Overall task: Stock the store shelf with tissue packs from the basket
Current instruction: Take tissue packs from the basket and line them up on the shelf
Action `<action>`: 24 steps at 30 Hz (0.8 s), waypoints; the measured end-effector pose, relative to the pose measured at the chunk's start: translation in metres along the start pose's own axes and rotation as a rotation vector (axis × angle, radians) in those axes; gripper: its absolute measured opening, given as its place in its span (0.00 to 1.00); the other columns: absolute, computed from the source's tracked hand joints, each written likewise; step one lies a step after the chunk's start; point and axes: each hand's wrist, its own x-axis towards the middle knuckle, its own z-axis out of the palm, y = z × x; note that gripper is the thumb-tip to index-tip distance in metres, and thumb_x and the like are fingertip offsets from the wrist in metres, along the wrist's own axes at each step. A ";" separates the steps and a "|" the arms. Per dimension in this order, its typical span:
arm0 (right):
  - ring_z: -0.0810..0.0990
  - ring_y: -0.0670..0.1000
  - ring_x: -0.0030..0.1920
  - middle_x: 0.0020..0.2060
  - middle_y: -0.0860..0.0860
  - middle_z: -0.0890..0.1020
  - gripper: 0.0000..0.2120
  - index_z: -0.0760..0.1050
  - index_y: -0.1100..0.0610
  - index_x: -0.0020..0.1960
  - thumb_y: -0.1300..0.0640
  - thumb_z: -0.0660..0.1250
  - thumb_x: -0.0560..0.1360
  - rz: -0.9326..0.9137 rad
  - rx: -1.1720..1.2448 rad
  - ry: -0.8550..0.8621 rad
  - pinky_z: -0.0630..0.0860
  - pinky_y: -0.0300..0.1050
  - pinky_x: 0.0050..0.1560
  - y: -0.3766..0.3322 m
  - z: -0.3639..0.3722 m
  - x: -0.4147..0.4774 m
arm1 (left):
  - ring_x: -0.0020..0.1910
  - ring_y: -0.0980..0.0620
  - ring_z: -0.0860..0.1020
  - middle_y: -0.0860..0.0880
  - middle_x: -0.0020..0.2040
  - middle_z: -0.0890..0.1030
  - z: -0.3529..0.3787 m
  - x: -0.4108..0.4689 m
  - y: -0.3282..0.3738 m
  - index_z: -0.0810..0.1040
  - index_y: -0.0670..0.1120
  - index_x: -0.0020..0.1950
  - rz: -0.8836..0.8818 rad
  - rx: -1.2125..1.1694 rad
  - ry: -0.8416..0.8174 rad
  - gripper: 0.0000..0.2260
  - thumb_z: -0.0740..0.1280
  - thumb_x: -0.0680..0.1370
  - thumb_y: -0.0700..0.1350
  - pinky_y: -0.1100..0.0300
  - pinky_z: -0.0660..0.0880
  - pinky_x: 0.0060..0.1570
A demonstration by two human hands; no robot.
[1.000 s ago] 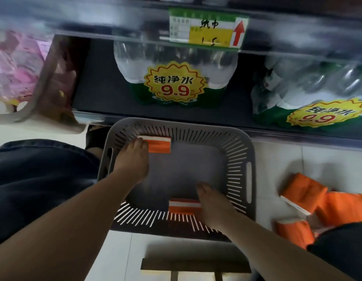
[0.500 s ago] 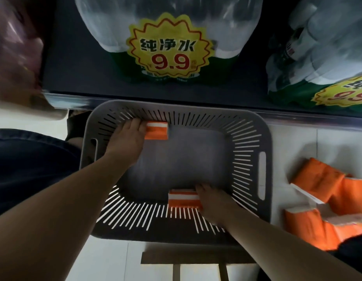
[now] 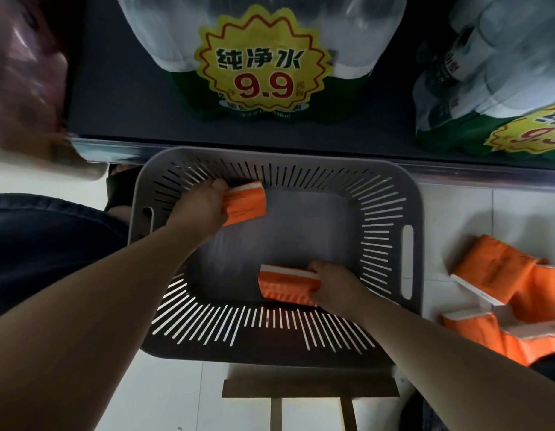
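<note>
The left hand [image 3: 204,204] clasps the far tissue pack [image 3: 249,203], the right hand [image 3: 336,285] the near tissue pack [image 3: 285,283], inside the basket [image 3: 301,157]. Likely light, squashy; hold by ends.

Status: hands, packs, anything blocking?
Left hand grips far pack. Right hand grips near pack. Both packs inside basket. Nothing on top of them.

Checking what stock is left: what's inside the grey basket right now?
Two orange tissue packs are in the grey basket: the far pack gripped by the left hand, the near pack gripped by the right hand. No other pack shows; the hands cover part of each pack.
</note>
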 end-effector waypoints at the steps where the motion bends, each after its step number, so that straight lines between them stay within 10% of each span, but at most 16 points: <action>1: 0.78 0.51 0.54 0.55 0.52 0.80 0.15 0.74 0.55 0.59 0.56 0.68 0.73 0.000 0.036 0.010 0.73 0.43 0.54 -0.002 -0.003 0.000 | 0.58 0.36 0.75 0.36 0.60 0.76 -0.002 -0.002 0.001 0.72 0.39 0.64 0.002 -0.034 -0.018 0.20 0.69 0.73 0.40 0.49 0.72 0.56; 15: 0.76 0.39 0.42 0.42 0.43 0.78 0.09 0.71 0.43 0.46 0.52 0.71 0.72 -0.033 0.474 -0.027 0.67 0.35 0.37 -0.040 -0.050 -0.035 | 0.47 0.48 0.76 0.45 0.52 0.78 -0.049 -0.036 0.023 0.72 0.45 0.66 -0.060 -0.286 -0.060 0.18 0.67 0.77 0.44 0.57 0.71 0.44; 24: 0.78 0.46 0.52 0.50 0.47 0.81 0.09 0.76 0.48 0.51 0.55 0.71 0.72 -0.093 0.493 -0.078 0.74 0.43 0.51 -0.058 -0.096 -0.084 | 0.51 0.48 0.78 0.48 0.51 0.79 -0.110 -0.072 0.046 0.74 0.48 0.66 -0.072 -0.414 -0.060 0.17 0.64 0.77 0.43 0.59 0.71 0.47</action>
